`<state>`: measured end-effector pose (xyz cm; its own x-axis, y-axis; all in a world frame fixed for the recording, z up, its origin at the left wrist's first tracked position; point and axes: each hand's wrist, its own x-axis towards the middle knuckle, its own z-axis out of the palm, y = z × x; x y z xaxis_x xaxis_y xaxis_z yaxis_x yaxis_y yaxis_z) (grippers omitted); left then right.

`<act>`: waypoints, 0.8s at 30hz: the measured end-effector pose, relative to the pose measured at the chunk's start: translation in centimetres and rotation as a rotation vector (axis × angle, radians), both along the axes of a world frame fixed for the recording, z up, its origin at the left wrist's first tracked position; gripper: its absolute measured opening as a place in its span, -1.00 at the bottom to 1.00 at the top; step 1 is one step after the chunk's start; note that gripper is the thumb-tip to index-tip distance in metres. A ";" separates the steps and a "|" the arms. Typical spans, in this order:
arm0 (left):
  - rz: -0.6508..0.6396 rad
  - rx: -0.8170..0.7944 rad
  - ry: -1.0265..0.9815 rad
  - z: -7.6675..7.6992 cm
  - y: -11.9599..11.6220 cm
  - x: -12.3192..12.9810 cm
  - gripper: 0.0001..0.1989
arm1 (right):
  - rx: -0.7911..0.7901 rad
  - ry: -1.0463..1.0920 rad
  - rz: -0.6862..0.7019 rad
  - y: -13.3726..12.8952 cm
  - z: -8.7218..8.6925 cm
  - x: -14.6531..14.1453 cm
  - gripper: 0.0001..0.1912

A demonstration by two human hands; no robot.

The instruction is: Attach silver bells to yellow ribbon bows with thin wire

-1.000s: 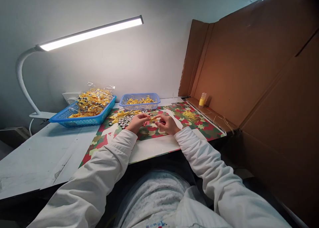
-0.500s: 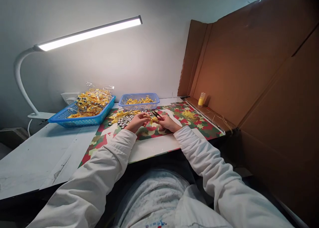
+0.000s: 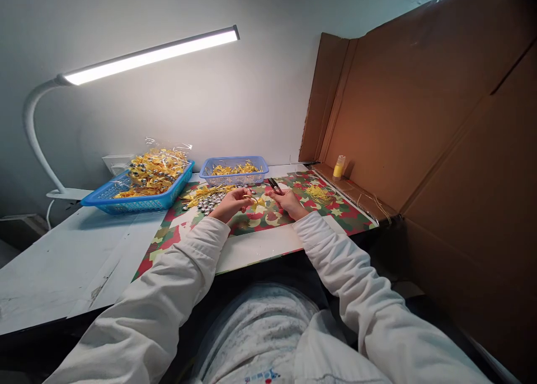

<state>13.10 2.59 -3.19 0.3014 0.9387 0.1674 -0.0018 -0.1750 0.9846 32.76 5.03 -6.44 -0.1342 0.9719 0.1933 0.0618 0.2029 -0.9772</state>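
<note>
My left hand (image 3: 231, 204) pinches a small yellow ribbon bow (image 3: 259, 202) over the patterned sheet (image 3: 255, 223). In my right hand (image 3: 290, 203) is a pair of dark tweezers (image 3: 275, 186), their tips pointing up and away from me. The bow hangs between the two hands, and the tweezers are apart from it. Beside my left hand lies a heap of silver bells (image 3: 207, 203), with yellow ribbon pieces (image 3: 203, 194) behind it. Yellow cords (image 3: 318, 194) rest on the sheet to the right of my right hand.
A blue basket (image 3: 138, 204) with bagged yellow bows and silver bells stands at the left. Behind my hands is a lilac basket (image 3: 235, 177) of yellow pieces. A lamp (image 3: 37, 143) arches over the left side. A yellow bottle (image 3: 339, 167) stands by the cardboard wall (image 3: 419, 121).
My right hand has moved slightly right, away from the bow, and the tweezers now point more steeply up. My left hand keeps the bow in about the same place.
</note>
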 end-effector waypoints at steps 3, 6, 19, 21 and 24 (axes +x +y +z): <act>0.020 -0.004 -0.006 0.0 0.1 0.0 -0.72 | 0.051 -0.074 -0.062 0.2 0.0 0.3 -0.53; 0.106 0.024 -0.008 -0.3 0.4 0.0 -0.72 | 0.097 -0.266 -0.167 0.0 0.3 1.0 -0.55; 0.284 0.124 -0.007 -1.4 1.2 -0.3 -0.56 | 0.432 -0.740 -0.207 -4.2 1.4 -2.0 -0.71; 0.268 0.118 -0.016 -1.4 1.1 -0.2 -0.53 | 0.425 -0.779 -0.277 -4.2 1.5 -2.2 -0.72; 0.253 0.112 -0.041 -1.3 1.1 -0.1 -0.51 | 0.388 -0.810 -0.326 -4.1 1.5 -2.1 -0.70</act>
<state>13.03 3.67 -4.54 0.0505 0.9581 0.2820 0.0167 -0.2832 0.9589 30.67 0.94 -4.91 -0.1026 0.8729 0.4770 0.8010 0.3568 -0.4807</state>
